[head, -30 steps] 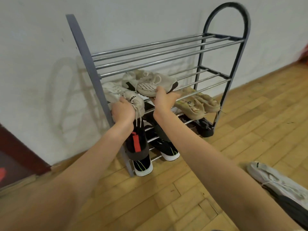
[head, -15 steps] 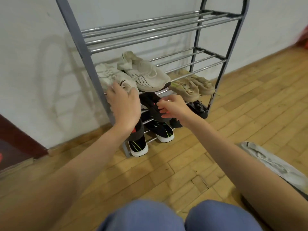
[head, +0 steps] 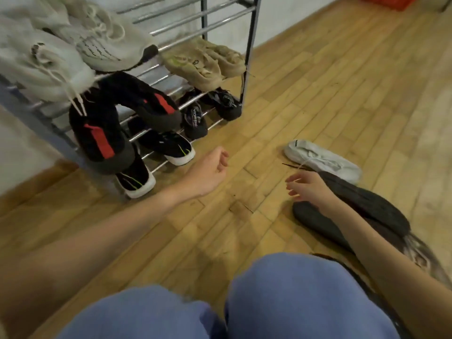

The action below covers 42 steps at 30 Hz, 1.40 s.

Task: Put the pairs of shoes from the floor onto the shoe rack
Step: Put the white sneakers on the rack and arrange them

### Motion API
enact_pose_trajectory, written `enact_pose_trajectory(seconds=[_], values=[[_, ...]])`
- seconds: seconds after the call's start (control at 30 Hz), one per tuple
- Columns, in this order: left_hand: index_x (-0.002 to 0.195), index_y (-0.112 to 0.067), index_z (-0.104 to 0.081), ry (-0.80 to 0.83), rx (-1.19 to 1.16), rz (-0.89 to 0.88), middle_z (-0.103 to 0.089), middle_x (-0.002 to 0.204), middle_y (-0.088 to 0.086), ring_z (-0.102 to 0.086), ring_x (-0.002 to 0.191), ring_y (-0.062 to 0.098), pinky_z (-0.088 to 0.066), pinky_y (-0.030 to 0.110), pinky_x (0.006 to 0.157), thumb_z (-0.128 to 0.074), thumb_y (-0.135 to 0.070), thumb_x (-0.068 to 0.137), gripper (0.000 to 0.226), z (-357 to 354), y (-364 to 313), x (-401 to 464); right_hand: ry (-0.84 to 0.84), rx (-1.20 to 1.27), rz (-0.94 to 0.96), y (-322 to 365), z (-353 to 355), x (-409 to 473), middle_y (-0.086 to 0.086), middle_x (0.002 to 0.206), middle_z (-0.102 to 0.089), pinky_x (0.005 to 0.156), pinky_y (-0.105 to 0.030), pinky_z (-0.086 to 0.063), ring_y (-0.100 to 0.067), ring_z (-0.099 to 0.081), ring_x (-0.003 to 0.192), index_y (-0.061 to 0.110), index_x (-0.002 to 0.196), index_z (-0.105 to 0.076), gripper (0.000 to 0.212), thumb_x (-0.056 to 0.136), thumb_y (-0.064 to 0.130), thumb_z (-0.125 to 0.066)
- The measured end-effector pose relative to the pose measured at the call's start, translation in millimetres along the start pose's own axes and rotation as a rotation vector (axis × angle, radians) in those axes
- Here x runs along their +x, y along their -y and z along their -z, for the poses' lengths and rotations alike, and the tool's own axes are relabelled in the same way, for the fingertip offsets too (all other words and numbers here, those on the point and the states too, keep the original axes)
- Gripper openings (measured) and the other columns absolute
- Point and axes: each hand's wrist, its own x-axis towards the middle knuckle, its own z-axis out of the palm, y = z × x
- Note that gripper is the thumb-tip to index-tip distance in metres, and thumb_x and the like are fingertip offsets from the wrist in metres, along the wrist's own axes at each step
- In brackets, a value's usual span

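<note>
The metal shoe rack [head: 250, 42] stands against the wall at upper left. On it sit a pair of white sneakers [head: 73, 42], a beige pair [head: 205, 63], black boots with red stripes [head: 105, 133] and black shoes [head: 171, 145] on the lowest bars. On the floor at right lie a white sneaker [head: 322, 161] and a dark grey pair [head: 362, 209]. My left hand [head: 210, 171] hovers over the floor, fingers loosely curled, holding nothing. My right hand [head: 309, 187] is spread open just above the near end of the dark grey shoes.
Wooden plank floor [head: 318, 94] stretches to the right of the rack. My knees in blue trousers [head: 281, 297] fill the bottom of the view. A red object [head: 384, 2] sits at the far top right by the wall.
Both hands have let go of the white sneakers on the rack and dropped down and right toward the floor shoes. The view has tilted down and moved closer.
</note>
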Motion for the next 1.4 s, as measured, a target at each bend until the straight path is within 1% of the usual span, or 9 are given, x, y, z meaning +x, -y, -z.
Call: enact_pose_trajectory(seconds=[0.17,0.63,0.73,0.83,0.93,1.07,1.23,1.3,1.4], values=[[0.112,-0.011,-0.054,0.255,-0.094,0.012,-0.059,0.106,0.004,-0.056,0.098,0.018,-0.043,0.023,0.076,-0.052,-0.01,0.092,0.02,-48.7,-16.5,26.7,-0.241,0.038,-0.116,-71.2,36.9,-28.6,-0.014,0.1,-0.066,0.072,-0.029,-0.057,-0.022,-0.066,0.09,0.007,0.108,-0.063,0.016,0.094,0.009,-0.056],[0.106,-0.017,-0.056,0.448,-0.023,-0.02,-0.061,0.101,0.005,-0.058,0.094,0.021,-0.047,0.032,0.075,-0.054,-0.015,0.092,0.014,-147.8,-69.9,89.5,-0.715,0.088,-0.21,-181.5,73.6,-77.7,-0.003,0.097,-0.061,0.079,-0.028,-0.05,-0.016,-0.059,0.092,0.009,0.11,-0.059,0.022,0.088,0.007,-0.061],[0.104,-0.02,-0.055,0.526,0.016,-0.053,-0.059,0.099,0.0,-0.059,0.098,0.021,-0.045,0.03,0.077,-0.056,-0.016,0.092,0.013,-173.2,-77.2,85.8,-0.611,0.037,-0.203,-206.3,84.8,-92.8,0.0,0.092,-0.062,0.077,-0.027,-0.052,-0.014,-0.06,0.087,0.013,0.103,-0.06,0.023,0.083,0.017,-0.072],[0.11,-0.019,-0.055,0.58,0.09,-0.138,-0.059,0.104,-0.002,-0.058,0.1,0.016,-0.046,0.026,0.083,-0.059,-0.017,0.091,0.019,-192.5,-80.7,72.3,-0.264,-0.163,-0.166,-223.4,82.3,-111.8,0.006,0.097,-0.056,0.071,-0.013,-0.043,-0.011,-0.056,0.091,0.019,0.106,-0.057,0.039,0.076,0.03,-0.079],[0.122,-0.016,-0.051,0.559,0.298,-0.375,-0.051,0.122,0.0,-0.05,0.114,0.014,-0.041,0.023,0.092,-0.069,-0.024,0.085,0.042,-202.8,-81.3,62.3,-0.036,-0.378,-0.113,-231.4,66.9,-124.4,0.007,0.112,-0.049,0.085,-0.019,-0.04,-0.013,-0.047,0.108,0.022,0.12,-0.053,0.058,0.072,0.04,-0.08],[0.14,-0.016,-0.038,0.532,0.458,-0.518,-0.037,0.143,0.002,-0.037,0.132,0.018,-0.033,0.034,0.109,-0.078,-0.034,0.074,0.079,-212.3,-79.9,59.6,0.002,-0.523,-0.068,-236.0,45.4,-126.4,-0.001,0.128,-0.036,0.103,-0.036,-0.038,-0.02,-0.035,0.118,0.026,0.141,-0.032,0.093,0.065,0.05,-0.08],[0.149,-0.013,-0.025,0.5,0.622,-0.617,-0.029,0.151,0.007,-0.03,0.139,0.025,-0.026,0.038,0.114,-0.08,-0.035,0.071,0.097,-229.1,-70.4,65.2,-0.048,-0.683,-0.051,-243.4,22.5,-117.1,-0.008,0.131,-0.035,0.1,-0.038,-0.039,-0.027,-0.039,0.12,0.022,0.146,-0.02,0.103,0.066,0.049,-0.078],[0.147,-0.012,-0.028,0.445,0.67,-0.651,-0.032,0.15,0.009,-0.032,0.138,0.027,-0.027,0.039,0.114,-0.08,-0.032,0.072,0.094,-233.7,-67.1,67.4,-0.012,-0.605,-0.082,-239.7,26.8,-114.7,-0.004,0.125,-0.043,0.096,-0.036,-0.042,-0.024,-0.045,0.116,0.022,0.143,-0.028,0.097,0.064,0.044,-0.08],[0.144,-0.009,-0.033,0.416,0.657,-0.676,-0.036,0.147,0.01,-0.038,0.134,0.027,-0.032,0.038,0.112,-0.079,-0.028,0.074,0.086,-237.2,-64.0,72.2,0.112,-0.076,-0.154,-221.8,48.4,-117.3,0.008,0.107,-0.055,0.083,-0.024,-0.053,-0.012,-0.057,0.099,0.023,0.133,-0.044,0.071,0.069,0.028,-0.076]])
